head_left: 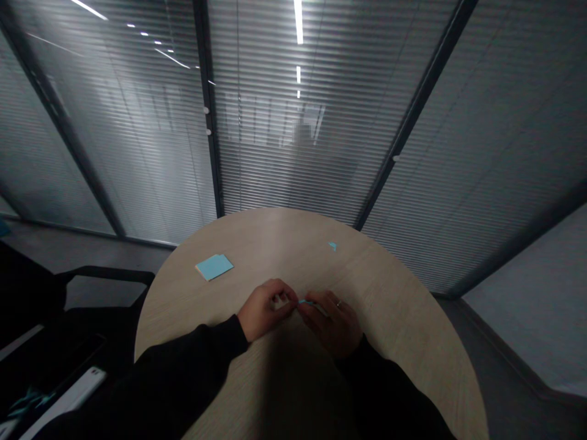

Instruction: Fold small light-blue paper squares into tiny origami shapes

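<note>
Paper strip, thin and blue, sits pinched between curled left hand and right hand; blue pad lies apart on table.

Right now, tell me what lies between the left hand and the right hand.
The head view shows a thin light-blue strip bridging the left hand and right hand.

An office meeting room: a round wood-laminate table stands before glass partitions with slatted blinds.
</note>
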A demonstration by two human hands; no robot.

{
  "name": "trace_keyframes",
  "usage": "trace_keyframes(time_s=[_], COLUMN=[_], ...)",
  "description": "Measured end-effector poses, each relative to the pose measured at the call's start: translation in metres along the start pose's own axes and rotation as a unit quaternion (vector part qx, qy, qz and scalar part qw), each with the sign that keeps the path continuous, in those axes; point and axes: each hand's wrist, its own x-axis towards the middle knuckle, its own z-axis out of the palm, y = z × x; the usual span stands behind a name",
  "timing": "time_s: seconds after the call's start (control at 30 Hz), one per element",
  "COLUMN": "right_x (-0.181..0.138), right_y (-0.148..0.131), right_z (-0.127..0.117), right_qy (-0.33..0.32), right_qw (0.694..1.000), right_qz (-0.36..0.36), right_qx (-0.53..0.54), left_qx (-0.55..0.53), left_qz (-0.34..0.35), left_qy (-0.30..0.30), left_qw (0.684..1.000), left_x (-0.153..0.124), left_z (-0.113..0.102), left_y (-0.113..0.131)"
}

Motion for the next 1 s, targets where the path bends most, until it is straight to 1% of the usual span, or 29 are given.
trace_keyframes(time_s=[0.13, 0.37, 0.47, 0.57, 0.7, 0.8, 0.9, 1.0], right_x=[-0.002, -0.003, -0.002, -0.001, -0.002, -0.002, 0.0, 0.001], right_y=[0.001, 0.0, -0.001, -0.002, -0.002, -0.002, -0.002, -0.002], right_z=[-0.002, -0.002, -0.003, -0.005, -0.007, -0.008, -0.009, -0.009], right_qy=[0.008, 0.021, 0.031, 0.035, 0.031, 0.026, 0.028, 0.035], right_qw=[1.0, 1.0, 0.999, 0.999, 0.999, 0.999, 0.999, 0.998], right_qz=[-0.013, -0.005, -0.002, -0.003, -0.005, -0.014, -0.029, -0.042], right_qx=[-0.012, 0.003, 0.009, 0.011, 0.019, 0.016, 0.002, -0.009], left_qx=[-0.006, 0.014, 0.019, 0.019, 0.011, 0.005, 0.002, -0.001], left_qz=[0.005, 0.065, 0.079, 0.08, 0.054, 0.048, 0.057, 0.084], left_qy=[-0.003, 0.036, 0.042, 0.034, 0.02, 0.016, 0.012, 0.009], left_qw=[1.0, 0.997, 0.996, 0.996, 0.998, 0.999, 0.998, 0.996], left_x=[0.0, -0.002, -0.002, -0.002, -0.001, -0.001, -0.001, 0.0], left_z=[-0.001, -0.002, -0.004, -0.004, -0.004, -0.004, -0.005, -0.006], left_y=[-0.001, 0.006, 0.009, 0.01, 0.007, 0.006, 0.006, 0.009])
